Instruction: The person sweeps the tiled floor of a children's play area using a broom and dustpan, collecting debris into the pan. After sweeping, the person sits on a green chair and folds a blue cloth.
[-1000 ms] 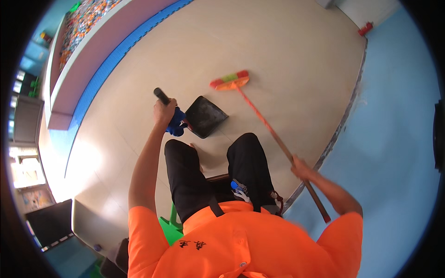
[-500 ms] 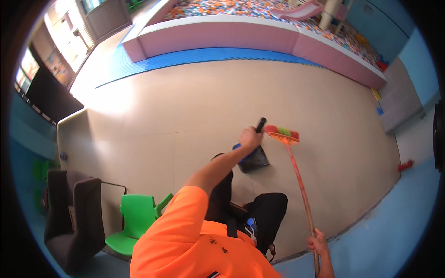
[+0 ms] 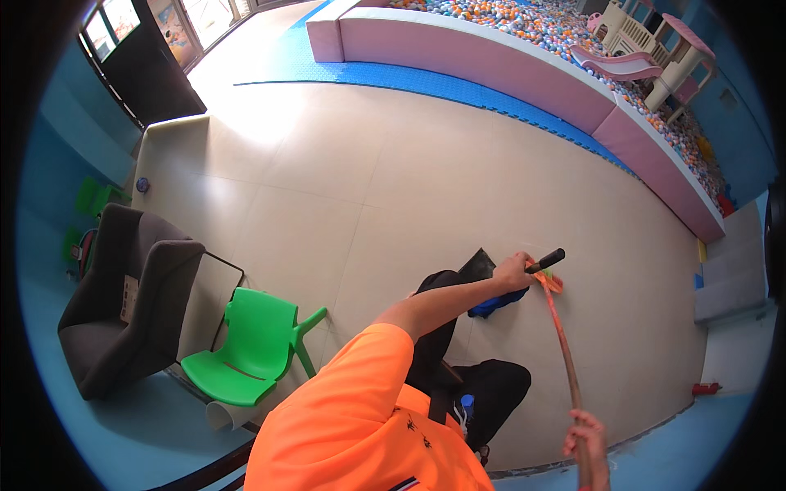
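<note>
My left hand (image 3: pixel 513 271) is closed on the dustpan, its black handle (image 3: pixel 548 260) sticking out past my fingers to the right. The dark pan (image 3: pixel 477 267) is tilted beside my knee, and a blue part (image 3: pixel 498 304) shows under my forearm. My right hand (image 3: pixel 586 442), low at the right, is wrapped round the long wooden handle of a broom (image 3: pixel 566 348). The broom's orange head (image 3: pixel 553 281) is down by the floor just beyond my left hand, partly covered by the dustpan handle.
To the left stand a green plastic chair (image 3: pixel 250 335) and a dark grey armchair (image 3: pixel 131 286). A pink padded wall (image 3: pixel 467 53) edges the ball pit, with blue mats (image 3: pixel 409 80) along it. A small red object (image 3: pixel 706 389) lies by the right wall.
My view has swung left. The dustpan has turned in my left hand, its pan now pointing away to the left. The broom head has come close to my left hand.
</note>
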Available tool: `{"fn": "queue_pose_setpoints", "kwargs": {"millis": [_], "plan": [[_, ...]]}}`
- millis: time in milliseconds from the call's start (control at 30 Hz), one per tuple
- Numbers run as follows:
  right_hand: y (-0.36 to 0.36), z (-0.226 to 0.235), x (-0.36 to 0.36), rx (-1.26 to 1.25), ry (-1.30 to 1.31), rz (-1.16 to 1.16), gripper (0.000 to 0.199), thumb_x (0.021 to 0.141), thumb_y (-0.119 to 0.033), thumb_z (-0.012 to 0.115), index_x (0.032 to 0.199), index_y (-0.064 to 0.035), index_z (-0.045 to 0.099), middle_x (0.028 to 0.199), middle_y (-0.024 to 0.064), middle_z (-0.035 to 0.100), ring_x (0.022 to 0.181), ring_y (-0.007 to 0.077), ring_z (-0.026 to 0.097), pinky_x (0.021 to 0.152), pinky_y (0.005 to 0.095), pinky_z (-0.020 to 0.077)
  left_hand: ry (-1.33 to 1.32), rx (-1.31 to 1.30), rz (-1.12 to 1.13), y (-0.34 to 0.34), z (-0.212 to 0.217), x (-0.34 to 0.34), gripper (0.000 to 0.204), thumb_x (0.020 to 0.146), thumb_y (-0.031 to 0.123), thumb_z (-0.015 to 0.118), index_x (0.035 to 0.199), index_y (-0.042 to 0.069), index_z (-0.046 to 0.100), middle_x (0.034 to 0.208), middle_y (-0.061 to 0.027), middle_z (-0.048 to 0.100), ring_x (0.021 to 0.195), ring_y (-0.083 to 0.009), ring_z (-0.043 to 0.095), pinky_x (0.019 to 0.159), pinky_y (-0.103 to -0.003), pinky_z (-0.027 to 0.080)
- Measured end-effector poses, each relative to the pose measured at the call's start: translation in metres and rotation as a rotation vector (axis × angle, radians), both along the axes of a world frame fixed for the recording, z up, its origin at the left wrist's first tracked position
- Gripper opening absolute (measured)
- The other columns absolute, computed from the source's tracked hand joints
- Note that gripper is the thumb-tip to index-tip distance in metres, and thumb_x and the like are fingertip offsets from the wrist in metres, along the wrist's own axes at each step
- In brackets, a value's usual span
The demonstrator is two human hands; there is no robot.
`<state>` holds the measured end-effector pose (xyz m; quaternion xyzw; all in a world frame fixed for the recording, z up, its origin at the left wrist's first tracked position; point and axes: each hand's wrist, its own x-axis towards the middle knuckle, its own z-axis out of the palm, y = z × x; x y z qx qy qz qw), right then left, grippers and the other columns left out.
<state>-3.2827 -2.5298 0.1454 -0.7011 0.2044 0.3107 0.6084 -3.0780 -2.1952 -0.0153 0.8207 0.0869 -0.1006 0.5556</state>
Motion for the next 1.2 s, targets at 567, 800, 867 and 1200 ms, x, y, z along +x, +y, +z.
{"fn": "queue_pose_setpoints", "kwargs": {"millis": [567,800,867,1200], "plan": [[0.102,0.050,0.196,-0.600,-0.876,0.140,0.022,0.084,-0.024,0.060,0.085,-0.0016,0.058,0.067,0.0034,0.050,0.057,0.0129,0.051,0.054,0.0275,0.0441,-0.486,-0.098,0.500,0.107,0.026,-0.031,0.037,0.075,0.023,0.060,0.109,0.011,0.057,0.082,-0.0205,0.061,0.079,-0.0348,0.060,0.074,-0.040,0.048],[0.137,-0.031,0.212,-0.476,-1.097,0.261,0.018,0.082,-0.017,0.060,0.082,0.0010,0.060,0.071,0.0006,0.056,0.070,0.0091,0.051,0.065,0.0264,0.0430,-0.416,-0.073,0.662,0.178,0.005,-0.067,0.030,0.075,0.016,0.060,0.104,0.010,0.062,0.077,-0.0116,0.060,0.072,-0.0216,0.058,0.070,-0.035,0.047],[0.144,-0.048,0.217,-0.323,-0.967,0.131,0.018,0.083,-0.016,0.060,0.083,0.0013,0.060,0.074,0.0029,0.059,0.073,0.0101,0.056,0.067,0.0262,0.0455,-0.497,0.018,0.667,0.190,-0.021,-0.075,0.027,0.075,0.016,0.061,0.101,0.010,0.063,0.077,-0.0115,0.060,0.073,-0.0209,0.057,0.070,-0.035,0.047],[0.168,-0.019,0.227,-0.504,-0.986,-0.049,0.025,0.074,-0.023,0.060,0.091,-0.0055,0.064,0.069,0.0092,0.065,0.066,0.0190,0.064,0.062,0.0315,0.0497,-0.400,-0.049,0.651,0.203,-0.070,-0.110,0.023,0.078,0.013,0.061,0.099,0.005,0.063,0.095,-0.0106,0.061,0.089,-0.0225,0.056,0.083,-0.035,0.044]]}}
